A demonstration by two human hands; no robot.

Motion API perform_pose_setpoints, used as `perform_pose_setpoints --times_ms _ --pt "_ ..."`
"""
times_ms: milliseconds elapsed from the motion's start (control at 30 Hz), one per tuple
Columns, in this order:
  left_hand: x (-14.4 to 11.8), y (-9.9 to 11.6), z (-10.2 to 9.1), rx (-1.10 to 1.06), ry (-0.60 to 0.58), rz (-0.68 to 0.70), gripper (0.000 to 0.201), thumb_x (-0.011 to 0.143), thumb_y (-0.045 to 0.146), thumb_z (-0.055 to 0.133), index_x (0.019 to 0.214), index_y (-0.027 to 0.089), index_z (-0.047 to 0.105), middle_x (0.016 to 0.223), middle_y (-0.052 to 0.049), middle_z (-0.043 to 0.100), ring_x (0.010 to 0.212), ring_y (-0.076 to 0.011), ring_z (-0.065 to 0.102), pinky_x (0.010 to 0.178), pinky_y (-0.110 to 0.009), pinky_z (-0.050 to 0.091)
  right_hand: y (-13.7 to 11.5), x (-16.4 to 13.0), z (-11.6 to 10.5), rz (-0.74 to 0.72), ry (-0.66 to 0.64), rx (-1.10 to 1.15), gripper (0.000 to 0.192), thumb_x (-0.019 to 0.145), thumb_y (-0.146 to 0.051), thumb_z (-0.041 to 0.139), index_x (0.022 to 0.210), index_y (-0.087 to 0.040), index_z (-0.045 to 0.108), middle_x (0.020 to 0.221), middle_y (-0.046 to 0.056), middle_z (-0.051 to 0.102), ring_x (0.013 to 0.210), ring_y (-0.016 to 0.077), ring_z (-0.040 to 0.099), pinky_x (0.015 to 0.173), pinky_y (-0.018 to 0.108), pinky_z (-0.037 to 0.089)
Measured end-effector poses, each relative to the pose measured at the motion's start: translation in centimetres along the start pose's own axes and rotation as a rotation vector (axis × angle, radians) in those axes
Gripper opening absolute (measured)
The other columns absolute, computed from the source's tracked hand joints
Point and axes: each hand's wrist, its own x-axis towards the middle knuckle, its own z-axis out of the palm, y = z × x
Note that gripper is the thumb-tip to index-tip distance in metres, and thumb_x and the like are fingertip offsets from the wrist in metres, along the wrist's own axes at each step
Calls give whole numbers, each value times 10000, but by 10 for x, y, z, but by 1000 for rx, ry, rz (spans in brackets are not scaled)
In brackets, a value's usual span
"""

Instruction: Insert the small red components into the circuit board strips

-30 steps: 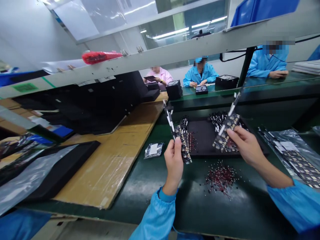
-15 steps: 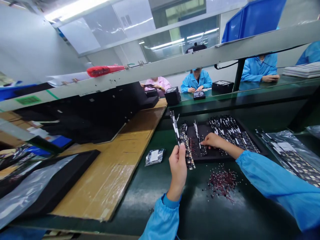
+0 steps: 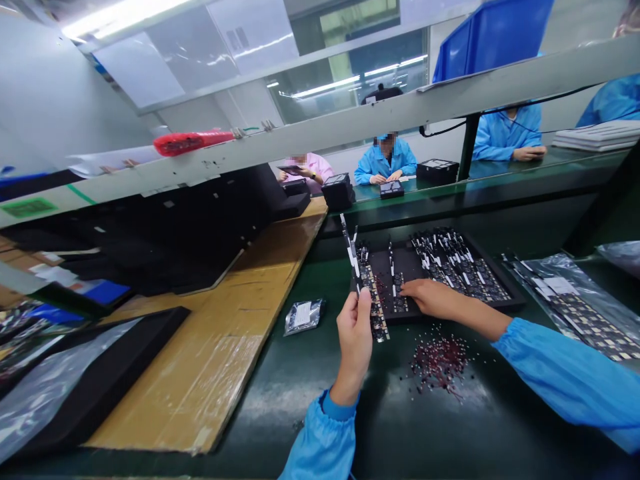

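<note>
Head view: bare green tabletop (image 3: 320,393) lies open near the person, bounded on the left by a cardboard sheet (image 3: 235,333) and at the back by a black tray (image 3: 505,293). Left hand (image 3: 354,333) is raised above the tabletop, its grip closed around a long flex circuit strip (image 3: 367,293) held upright; the strip is dark with rows of small pads and white tabs at its top. Right hand (image 3: 433,298) rests palm down on the tray, fingertips touching a second strip (image 3: 399,293) lying flat; whether its grip has closed on it cannot be told. Loose red bits (image 3: 440,360) lie just before the tray. Right forearm sleeve is cut off at the frame edge.
</note>
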Motion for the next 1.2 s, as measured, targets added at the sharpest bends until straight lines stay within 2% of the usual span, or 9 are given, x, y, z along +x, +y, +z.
perform_pose_setpoints --times_ms 100,233,333,400,500,600,867,1033,1200 --pt "-1 -3 1 15 -22 -12 385 792 512 699 611 200 565 564 52 519 492 -148 433 456 -229 388 -7 -3 3 -30 14 62 237 989 -192 632 1219 -183 689 1309 101 693 1206 264 651 1060 515 513" --pt "-6 -10 4 29 -95 -56 369 806 503 695 614 208 584 545 48 502 488 -158 421 434 -235 367 -18 -16 -10 8 113 146 428 962 -23 494 1319 -185 664 1405 115 661 1315 235 584 1169 426 416" --pt "-12 -14 7 29 -151 -99 346 809 500 697 616 223 615 545 27 514 502 -187 450 425 -255 371 -29 -40 -27 77 212 196 420 1018 -128 457 1413 -206 576 1421 112 633 1329 234 549 1165 426 396" --pt "-17 -17 10 25 -179 -122 337 812 497 694 615 232 627 546 14 528 526 -208 486 438 -266 392 -36 -61 -37 121 225 229 353 1035 -236 485 1366 -194 600 1325 133 668 1247 255 593 1096 426 440" --pt "-21 -19 13 11 -203 -160 327 807 482 704 618 223 637 556 14 547 532 -203 505 452 -259 412 -39 -90 -46 163 116 295 259 1000 -320 571 1193 -208 702 1052 97 749 904 231 690 800 349 529" --pt "-21 -21 14 -4 -197 -197 313 780 459 732 625 202 643 577 21 573 515 -178 496 454 -240 422 -33 -113 -50 181 -35 357 179 956 -320 631 1045 -243 766 911 47 764 729 187 677 648 286 491" --pt "-20 -27 12 -7 -152 -259 176 773 354 751 728 187 718 616 18 642 519 -165 549 455 -211 435 -1 -154 -61 342 -154 392 154 936 -362 659 980 -250 756 813 41 731 664 182 641 566 266 456" --pt "-22 -27 13 10 -158 -287 163 771 360 748 756 197 742 574 24 631 457 -159 532 400 -211 399 -6 -156 -61 344 -240 387 162 930 -290 653 1064 -283 744 957 42 745 744 187 658 595 269 445" --pt "-23 -30 14 31 -169 -291 146 778 349 748 784 203 747 619 9 672 506 -182 572 448 -234 444 -11 -158 -65 382 -295 313 102 932 -242 626 915 -264 724 888 16 749 717 181 644 628 287 414"
